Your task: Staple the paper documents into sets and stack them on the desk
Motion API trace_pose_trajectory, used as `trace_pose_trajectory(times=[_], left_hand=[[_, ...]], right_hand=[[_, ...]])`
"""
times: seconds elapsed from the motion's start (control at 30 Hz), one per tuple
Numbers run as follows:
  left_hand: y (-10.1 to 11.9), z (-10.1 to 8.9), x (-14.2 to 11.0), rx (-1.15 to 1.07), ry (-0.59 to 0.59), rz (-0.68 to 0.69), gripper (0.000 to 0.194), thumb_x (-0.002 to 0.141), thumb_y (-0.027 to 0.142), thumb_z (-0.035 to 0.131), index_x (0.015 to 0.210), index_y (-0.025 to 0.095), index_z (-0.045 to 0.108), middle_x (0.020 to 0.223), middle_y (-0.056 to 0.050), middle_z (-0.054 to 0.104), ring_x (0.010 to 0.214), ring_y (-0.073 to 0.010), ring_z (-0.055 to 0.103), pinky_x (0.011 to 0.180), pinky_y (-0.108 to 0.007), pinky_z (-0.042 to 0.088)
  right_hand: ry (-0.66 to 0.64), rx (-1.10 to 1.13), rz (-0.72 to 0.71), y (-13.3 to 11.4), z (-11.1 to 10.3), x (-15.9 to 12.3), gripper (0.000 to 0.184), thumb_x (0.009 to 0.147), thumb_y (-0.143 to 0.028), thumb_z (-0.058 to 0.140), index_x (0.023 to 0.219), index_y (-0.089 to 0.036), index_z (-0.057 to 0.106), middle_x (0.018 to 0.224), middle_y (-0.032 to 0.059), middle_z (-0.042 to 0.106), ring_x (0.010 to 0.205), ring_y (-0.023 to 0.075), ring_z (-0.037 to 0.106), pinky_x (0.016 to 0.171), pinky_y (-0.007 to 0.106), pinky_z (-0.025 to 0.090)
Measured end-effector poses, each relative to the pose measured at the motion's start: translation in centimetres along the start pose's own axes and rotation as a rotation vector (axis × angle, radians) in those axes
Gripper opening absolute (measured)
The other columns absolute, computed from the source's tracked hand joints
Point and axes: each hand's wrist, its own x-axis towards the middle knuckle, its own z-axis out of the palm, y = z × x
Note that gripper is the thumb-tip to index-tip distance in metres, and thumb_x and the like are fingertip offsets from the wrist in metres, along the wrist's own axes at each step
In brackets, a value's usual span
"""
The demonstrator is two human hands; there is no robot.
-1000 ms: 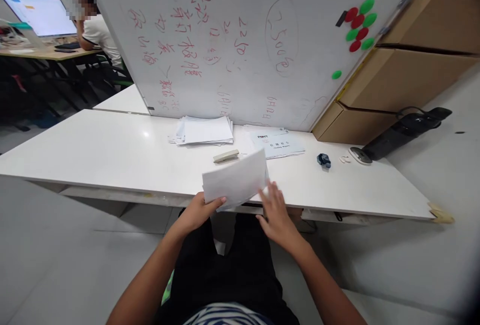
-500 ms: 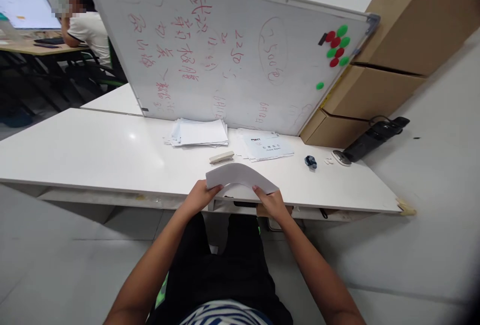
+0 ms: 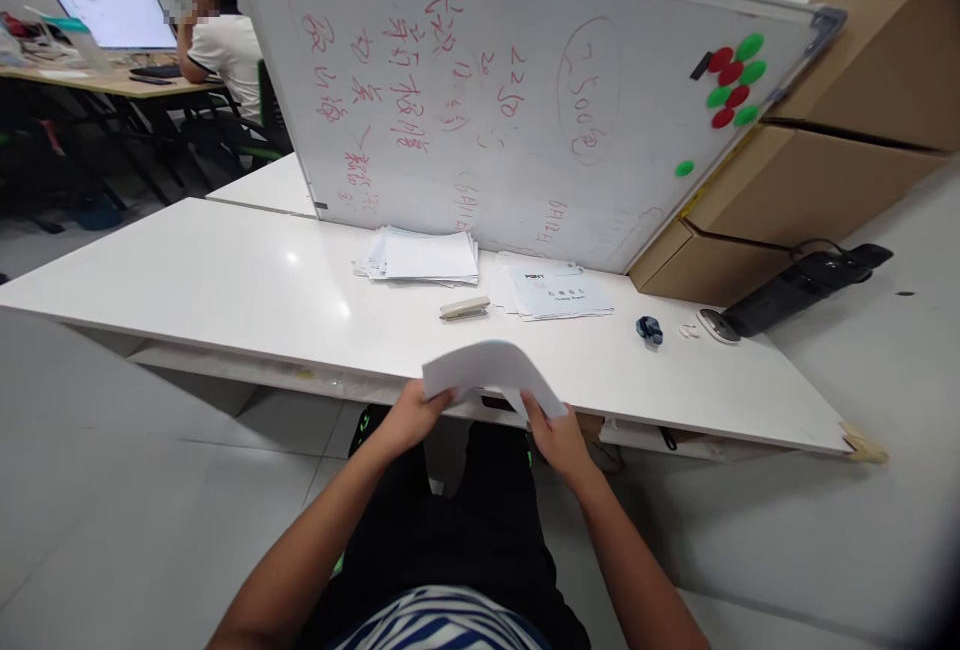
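Striped top and black trousers nearest the camera; past them, left hand and right hand each pinch one end of smooth white paper, thumbs on top. Paper bows up into an arch over the front edge of the glossy white desk; sheet count can't be told. Just beyond it, slim beige stapler, then uneven loose-sheet stack to the left and pale blue report covers to the right. Further right: small dark blue item, computer mouse, black bottle tilted over. Brown cardboard boxes piled behind; whiteboard stands along the desk's back, blocking part of the room. Top cover reads roughly "PONY", smaller print unclear. Board has red sideways handwriting, including "2250" and a circled "2500", plus red and green round magnets. Far left, seated co-worker in white shirt near lit monitor, screen text too small to read.
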Motion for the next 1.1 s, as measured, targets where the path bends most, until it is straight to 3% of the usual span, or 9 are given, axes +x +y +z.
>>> trace_pose_trajectory(times=[0.2,0.37,0.43,0.5,0.6,0.67,0.77,0.93,1.1], left_hand=[[-1.7,0.8,-4.5,-0.086,-0.238,-0.225,0.028,0.079,0.040,0.063,0.090,0.014,0.068,0.091,-0.006,0.071,0.088,-0.0247,0.066,0.079,-0.034,0.051],[1.0,-0.4,-3.1,0.031,-0.281,-0.121,0.035,0.079,0.042,0.063,0.105,0.019,0.066,0.085,-0.002,0.071,0.076,-0.0198,0.065,0.068,-0.028,0.050],[3.0,-0.7,-1.1,0.140,-0.212,-0.035,0.040,0.083,0.046,0.058,0.116,0.023,0.062,0.080,0.000,0.071,0.065,-0.0162,0.063,0.064,-0.027,0.049],[4.7,-0.7,2.0,0.267,-0.063,0.076,0.041,0.090,0.050,0.046,0.119,0.024,0.058,0.079,0.000,0.071,0.062,-0.0153,0.061,0.065,-0.028,0.049],[5.8,0.1,7.9,0.603,0.157,0.291,0.040,0.095,0.047,0.035,0.120,0.023,0.056,0.108,-0.006,0.068,0.096,-0.0217,0.062,0.083,-0.034,0.046],[5.4,0.6,11.6,0.876,0.149,0.317,0.046,0.091,0.048,0.047,0.128,0.021,0.050,0.128,-0.013,0.058,0.117,-0.0314,0.051,0.092,-0.043,0.040],[4.0,0.7,14.8,1.054,0.037,0.238,0.037,0.095,0.036,0.040,0.124,0.016,0.050,0.122,-0.017,0.059,0.115,-0.0334,0.051,0.094,-0.047,0.037],[2.5,-0.8,13.2,0.988,-0.200,0.370,0.034,0.096,0.032,0.037,0.124,0.021,0.052,0.120,-0.009,0.062,0.108,-0.0269,0.056,0.091,-0.038,0.041],[2.8,-2.2,10.0,0.903,-0.340,0.460,0.035,0.094,0.036,0.040,0.123,0.025,0.056,0.126,-0.006,0.060,0.123,-0.0264,0.048,0.104,-0.041,0.033]], right_hand=[[-0.172,0.015,0.184,1.9,-2.4,-6.9,0.037,0.080,-0.049,0.060,0.095,-0.018,0.074,0.090,0.0078,0.074,0.094,0.0306,0.067,0.083,0.039,0.054],[0.055,0.170,0.408,3.8,-3.9,-9.5,0.051,0.072,-0.047,0.071,0.111,-0.015,0.067,0.113,0.0117,0.069,0.107,0.0295,0.063,0.092,0.039,0.051],[0.177,0.256,0.433,4.7,-4.6,-9.6,0.055,0.067,-0.045,0.076,0.112,-0.015,0.066,0.111,0.0117,0.069,0.104,0.0288,0.064,0.088,0.038,0.053],[0.285,0.367,0.447,5.3,-5.1,-9.5,0.057,0.064,-0.045,0.079,0.111,-0.014,0.064,0.107,0.0111,0.070,0.093,0.0276,0.067,0.072,0.035,0.058],[0.379,0.548,0.494,5.6,-5.0,-9.3,0.057,0.063,-0.044,0.080,0.108,-0.016,0.061,0.099,0.0078,0.071,0.074,0.0238,0.068,0.047,0.030,0.054],[0.377,0.615,0.509,5.3,-4.4,-9.2,0.052,0.063,-0.042,0.081,0.104,-0.017,0.061,0.093,0.0057,0.072,0.067,0.0215,0.067,0.044,0.029,0.053],[0.330,0.672,0.529,4.7,-3.4,-9.4,0.043,0.065,-0.041,0.080,0.096,-0.017,0.062,0.084,0.0048,0.071,0.060,0.0195,0.065,0.044,0.028,0.052],[0.220,0.720,0.560,4.0,-3.3,-9.3,0.041,0.064,-0.039,0.081,0.092,-0.014,0.064,0.076,0.0059,0.070,0.055,0.0184,0.063,0.039,0.026,0.046],[0.145,0.721,0.541,3.4,-4.1,-7.3,0.042,0.065,-0.037,0.080,0.095,-0.012,0.064,0.081,0.0082,0.071,0.057,0.0177,0.064,0.040,0.024,0.046]])
